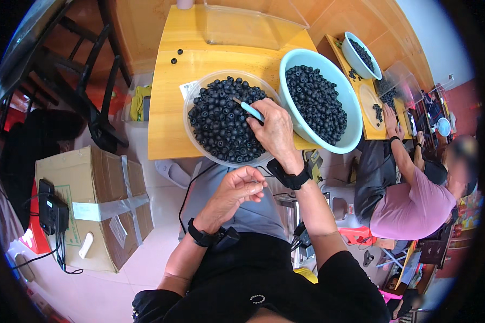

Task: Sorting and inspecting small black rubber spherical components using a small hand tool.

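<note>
Left: a taped brown cardboard box [99, 202] on pale floor tiles [145, 264]. Centre: a yellow wooden table [167, 118] with a round clear plastic bowl [255, 82] heaped with small round blue-black berries [221, 119]. Before it, the left hand [234, 192] is curled, thumb near fingertips; any content cannot be told. The right hand [276, 126] grips a slim blue-handled tool [251, 111] over the heap. Right: a round pale-blue bowl [354, 126], also full; much work apparently remains, the finished share unclear. Beyond: a pink-shirted co-worker [412, 210].

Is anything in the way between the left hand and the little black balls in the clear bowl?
Only the near rim of the round, clear plastic bowl lies between the bare left hand and the small, round, black pieces; nothing else visible does.
</note>
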Demonstrator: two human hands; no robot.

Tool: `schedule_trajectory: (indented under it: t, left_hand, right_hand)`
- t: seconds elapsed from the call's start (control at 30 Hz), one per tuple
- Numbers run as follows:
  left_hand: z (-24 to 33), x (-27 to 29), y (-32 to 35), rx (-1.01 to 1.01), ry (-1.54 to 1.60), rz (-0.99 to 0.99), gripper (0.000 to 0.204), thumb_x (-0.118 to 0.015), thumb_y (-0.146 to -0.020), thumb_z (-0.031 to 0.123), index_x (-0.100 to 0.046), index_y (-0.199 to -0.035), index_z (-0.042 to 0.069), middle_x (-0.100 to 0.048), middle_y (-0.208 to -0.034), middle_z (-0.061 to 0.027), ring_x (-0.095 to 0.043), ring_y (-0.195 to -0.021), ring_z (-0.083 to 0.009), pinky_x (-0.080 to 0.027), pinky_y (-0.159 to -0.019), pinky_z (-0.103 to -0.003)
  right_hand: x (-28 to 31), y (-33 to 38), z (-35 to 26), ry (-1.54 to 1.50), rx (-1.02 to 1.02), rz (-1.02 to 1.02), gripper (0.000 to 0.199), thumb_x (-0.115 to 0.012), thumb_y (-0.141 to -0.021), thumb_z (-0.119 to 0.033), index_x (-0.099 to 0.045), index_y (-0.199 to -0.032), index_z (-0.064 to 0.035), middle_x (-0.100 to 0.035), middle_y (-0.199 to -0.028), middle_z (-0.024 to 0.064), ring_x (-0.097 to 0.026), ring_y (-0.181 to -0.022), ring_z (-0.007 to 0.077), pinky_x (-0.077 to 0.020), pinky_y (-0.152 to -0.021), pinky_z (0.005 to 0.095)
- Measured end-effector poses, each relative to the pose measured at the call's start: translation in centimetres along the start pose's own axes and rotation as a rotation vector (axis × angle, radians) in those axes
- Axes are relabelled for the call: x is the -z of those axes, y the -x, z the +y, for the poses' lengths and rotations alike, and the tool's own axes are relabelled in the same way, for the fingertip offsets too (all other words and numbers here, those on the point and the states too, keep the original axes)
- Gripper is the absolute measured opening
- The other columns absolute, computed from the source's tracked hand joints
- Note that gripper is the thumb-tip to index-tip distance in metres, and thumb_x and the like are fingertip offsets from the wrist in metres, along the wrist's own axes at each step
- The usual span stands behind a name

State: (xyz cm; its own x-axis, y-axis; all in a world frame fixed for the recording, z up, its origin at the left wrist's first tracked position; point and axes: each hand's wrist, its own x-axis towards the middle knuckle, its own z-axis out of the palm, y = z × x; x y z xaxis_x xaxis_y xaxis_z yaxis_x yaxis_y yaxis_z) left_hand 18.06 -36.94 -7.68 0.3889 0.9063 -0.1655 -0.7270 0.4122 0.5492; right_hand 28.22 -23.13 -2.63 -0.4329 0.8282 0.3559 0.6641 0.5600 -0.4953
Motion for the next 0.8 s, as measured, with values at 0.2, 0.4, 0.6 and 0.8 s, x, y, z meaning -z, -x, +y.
schedule_trajectory:
  t: [0.2,0.4,0.6,0.8]
  left_hand:
    - [0.1,-0.2,0.2,-0.024,-0.006,0.010,0.012,-0.063,-0.083,0.007,-0.056,-0.093,0.006,-0.060,-0.090,-0.0039,-0.059,-0.074,-0.0098,-0.049,-0.066,-0.022]
    - [0.8,-0.5,0.7,-0.200,-0.038,0.053,0.014,-0.058,-0.088,0.011,-0.058,-0.101,0.005,-0.063,-0.093,-0.0079,-0.061,-0.078,-0.0116,-0.051,-0.069,-0.025]
    - [0.9,-1.2,0.3,-0.219,0.127,0.088,0.021,-0.054,-0.092,0.013,-0.056,-0.110,0.002,-0.063,-0.098,-0.0096,-0.063,-0.082,-0.0139,-0.053,-0.075,-0.028]
    - [0.2,-1.0,0.2,-0.184,0.163,0.087,0.020,-0.056,-0.090,0.008,-0.054,-0.109,0.004,-0.063,-0.096,-0.0079,-0.063,-0.083,-0.0132,-0.053,-0.074,-0.026]
  right_hand:
    - [1.6,1.3,0.5,-0.400,-0.200,0.000,0.019,-0.068,-0.071,-0.001,-0.062,-0.089,-0.0022,-0.063,-0.085,0.0034,-0.057,-0.069,0.0135,-0.0435,-0.060,0.0240]
    - [4.6,4.3,-1.5,-1.081,-0.425,-0.135,0.033,-0.069,-0.069,0.001,-0.056,-0.098,-0.0080,-0.063,-0.092,0.0046,-0.036,-0.050,-0.0011,-0.0257,-0.044,0.0148]
    - [4.5,7.3,-1.9,-1.151,-0.315,-0.205,0.031,-0.067,-0.071,0.006,-0.056,-0.097,-0.0044,-0.060,-0.093,0.0037,-0.037,-0.056,-0.0016,-0.0292,-0.051,0.0134]
    - [5.2,8.7,-2.3,-0.989,-0.304,-0.265,0.027,-0.065,-0.072,0.008,-0.059,-0.095,-0.0043,-0.059,-0.093,-0.0001,-0.038,-0.060,-0.0007,-0.0294,-0.051,0.0151]
